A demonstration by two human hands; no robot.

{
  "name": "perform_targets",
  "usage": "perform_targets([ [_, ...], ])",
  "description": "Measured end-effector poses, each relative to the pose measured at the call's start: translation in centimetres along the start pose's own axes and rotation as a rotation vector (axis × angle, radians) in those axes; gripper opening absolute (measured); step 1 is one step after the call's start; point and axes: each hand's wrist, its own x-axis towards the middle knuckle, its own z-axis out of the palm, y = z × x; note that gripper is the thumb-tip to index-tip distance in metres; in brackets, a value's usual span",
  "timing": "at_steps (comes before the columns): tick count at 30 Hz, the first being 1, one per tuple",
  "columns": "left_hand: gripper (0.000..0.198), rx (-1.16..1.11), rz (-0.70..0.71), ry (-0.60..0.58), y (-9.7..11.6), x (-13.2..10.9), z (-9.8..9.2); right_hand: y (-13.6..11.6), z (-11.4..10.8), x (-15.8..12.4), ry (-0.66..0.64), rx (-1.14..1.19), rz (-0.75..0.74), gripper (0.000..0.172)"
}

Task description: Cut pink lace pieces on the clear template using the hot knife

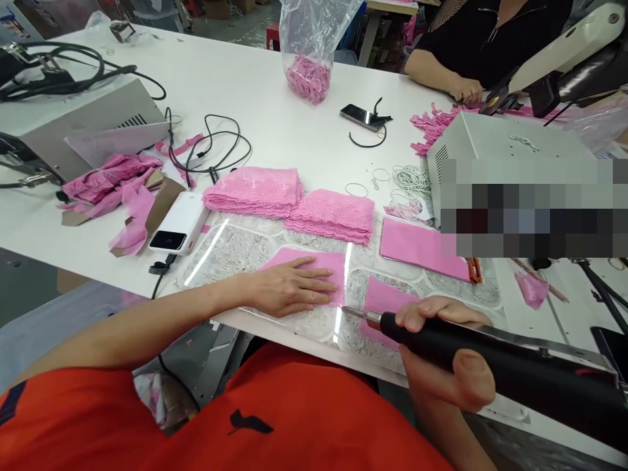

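My left hand (pixel 289 288) lies flat with fingers spread on a pink fabric piece (pixel 331 263), pressing it to a clear patterned sheet (pixel 309 324). My right hand (pixel 446 347) is wrapped round a black pen-shaped power tool (pixel 534 366) with a tapered metal tip. That tip points left, close to the right edge of the fabric under my left hand. Partly behind the tool is another pink fabric piece (pixel 387 297). Beyond my left hand sit two stacks of pink lace fabric, a left stack (pixel 255 190) and a right stack (pixel 331 212).
A pink rectangular pad (pixel 422 247) lies right, before a grey box (pixel 515 140). A white power bank (pixel 181 222) and cables stand left, near another grey box (pixel 98 124). Behind are a phone (pixel 363 116), a bag of pink scraps (pixel 309 78) and a co-worker's hand (pixel 466 89).
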Motion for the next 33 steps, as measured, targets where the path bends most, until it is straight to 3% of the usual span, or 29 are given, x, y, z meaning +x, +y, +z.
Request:
perform_targets([
  [22, 0.041, -0.061, 0.001, -0.054, -0.17, 0.40, -0.35, -0.20, -0.21, 0.75, 0.110, -0.059, 0.020, 0.025],
  [33, 0.039, -0.095, 0.034, 0.030, -0.36, 0.29, -0.06, 0.17, 0.06, 0.86, 0.036, -0.023, -0.003, 0.024],
])
